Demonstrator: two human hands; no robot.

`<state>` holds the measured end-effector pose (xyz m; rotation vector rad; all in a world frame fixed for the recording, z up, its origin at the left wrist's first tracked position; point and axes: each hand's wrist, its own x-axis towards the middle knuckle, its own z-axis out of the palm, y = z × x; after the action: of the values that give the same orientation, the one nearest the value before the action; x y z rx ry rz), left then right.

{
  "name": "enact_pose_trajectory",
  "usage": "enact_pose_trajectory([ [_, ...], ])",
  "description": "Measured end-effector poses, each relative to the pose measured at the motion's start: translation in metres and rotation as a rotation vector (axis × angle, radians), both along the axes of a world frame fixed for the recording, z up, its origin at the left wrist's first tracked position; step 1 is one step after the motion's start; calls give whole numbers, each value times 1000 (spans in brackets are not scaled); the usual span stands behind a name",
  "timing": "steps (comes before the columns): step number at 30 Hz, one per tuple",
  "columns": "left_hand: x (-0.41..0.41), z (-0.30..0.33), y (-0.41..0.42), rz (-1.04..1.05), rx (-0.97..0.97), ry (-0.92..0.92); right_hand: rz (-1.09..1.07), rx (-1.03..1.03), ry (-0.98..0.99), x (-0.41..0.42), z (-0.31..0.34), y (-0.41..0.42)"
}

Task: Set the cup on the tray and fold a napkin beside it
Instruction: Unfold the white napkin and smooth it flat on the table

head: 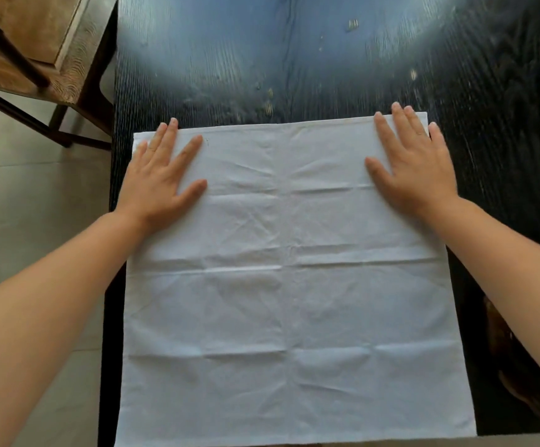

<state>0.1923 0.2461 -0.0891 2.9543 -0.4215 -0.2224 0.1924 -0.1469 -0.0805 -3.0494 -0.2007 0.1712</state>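
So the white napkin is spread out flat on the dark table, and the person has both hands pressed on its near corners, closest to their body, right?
Not quite. In the head view, the napkin does lie spread flat on the dark table, but the left hand and right hand press flat on its far corners, away from the person's body, not its near ones.

A dark wood-grain bench point(326, 59) carries a white napkin point(288, 285) spread flat, creased, from centre toward 6 o'clock.
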Motion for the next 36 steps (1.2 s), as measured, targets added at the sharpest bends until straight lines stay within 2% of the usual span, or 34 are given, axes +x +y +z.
enact_pose_trajectory([
  [6, -5, 7, -7, 52, 13, 23, -31, -82, 38, -2, 6, 5],
  [9, -30, 15, -22, 89, -80, -80, -70, -31, -15, -24, 15, 18],
  [11, -67, 22, -35, 59, -202, -121, -14, 77, -62, -61, 23, 28],
  [14, -142, 31, -48, -9, -282, -73, 106, 173, -58, -141, 33, 35],
  [18, -239, 36, -49, -101, -279, 16, 233, 144, 26, -236, 37, 27],
  [23, -316, 35, -36, -196, -236, 75, 358, 74, 141, -301, 37, 7],
  [28, -330, 29, -23, -251, -168, -59, 440, 8, 131, -321, 33, -8],
  [32, -326, 32, -23, -248, -194, -193, 431, 69, -7, -322, 31, -12],
  [36, -329, 38, -25, -240, -214, -188, 478, 117, -101, -321, 28, -15],
])
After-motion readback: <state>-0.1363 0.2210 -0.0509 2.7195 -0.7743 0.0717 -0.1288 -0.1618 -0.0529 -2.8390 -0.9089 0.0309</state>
